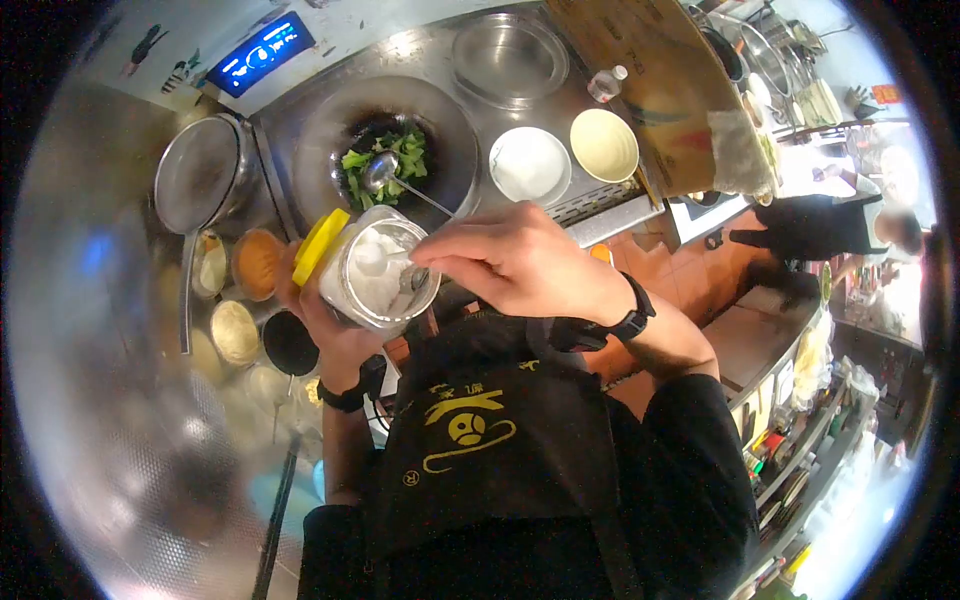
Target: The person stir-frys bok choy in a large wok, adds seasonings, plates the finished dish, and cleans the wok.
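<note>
My left hand (335,340) is wrapped round a clear jar (385,318) of white powder, tilted with its mouth towards me. A yellow lid (320,245) stands beside the jar's rim, next to my left fingers. My right hand (535,262) is closed in a pinch at the jar's mouth. Between its fingertips is the handle of a small spoon (372,260), whose bowl is inside the jar at the powder. Just beyond the jar sits a wok (455,140) with chopped leafy greens (408,150). A metal ladle (381,172) rests in it, bowl on the greens.
A white bowl (530,165), a cream bowl (604,146) and a small bottle (607,84) stand right of the wok. Behind is a round metal pan (510,60). At left are a long-handled strainer (200,170) and several seasoning containers (235,332). Another person (830,225) stands far right.
</note>
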Available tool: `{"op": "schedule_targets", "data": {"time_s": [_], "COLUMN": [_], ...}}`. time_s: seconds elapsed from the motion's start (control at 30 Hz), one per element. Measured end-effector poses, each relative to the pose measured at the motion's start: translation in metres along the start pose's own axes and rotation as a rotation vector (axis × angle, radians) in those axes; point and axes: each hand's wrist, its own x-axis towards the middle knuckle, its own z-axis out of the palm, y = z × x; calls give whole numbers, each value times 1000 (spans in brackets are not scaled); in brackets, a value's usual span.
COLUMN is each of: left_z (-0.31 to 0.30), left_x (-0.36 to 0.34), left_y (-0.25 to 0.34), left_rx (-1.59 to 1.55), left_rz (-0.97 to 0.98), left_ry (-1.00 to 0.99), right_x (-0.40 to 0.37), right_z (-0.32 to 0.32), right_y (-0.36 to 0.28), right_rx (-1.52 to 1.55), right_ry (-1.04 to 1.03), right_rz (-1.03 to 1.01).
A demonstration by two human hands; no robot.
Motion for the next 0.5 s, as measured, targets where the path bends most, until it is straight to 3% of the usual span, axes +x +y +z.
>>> {"op": "schedule_targets", "data": {"time_s": [0.07,0.27,0.33,0.4,0.47,0.5], "left_z": [-4,-9,-15,-24,-37,-40], "left_x": [5,-18,-28,-35,-45,-50], "left_y": [3,-20,-25,-28,-23,-21], "left_rx": [65,247,275,187,243,256], "left_rz": [-13,-94,-174,-138,-216,-266], "left_ry": [-18,6,20,131,112,124], "right_x": [-3,-12,-1,6,19,33], "right_z": [-6,-21,-21,-10,13,22], "right_y": [0,17,31,67,117,127], "right_rx": [75,277,231,57,61,-49], "right_ry": [21,109,118,180,257,220], "right_rz": [12,377,397,300,292,405]}}
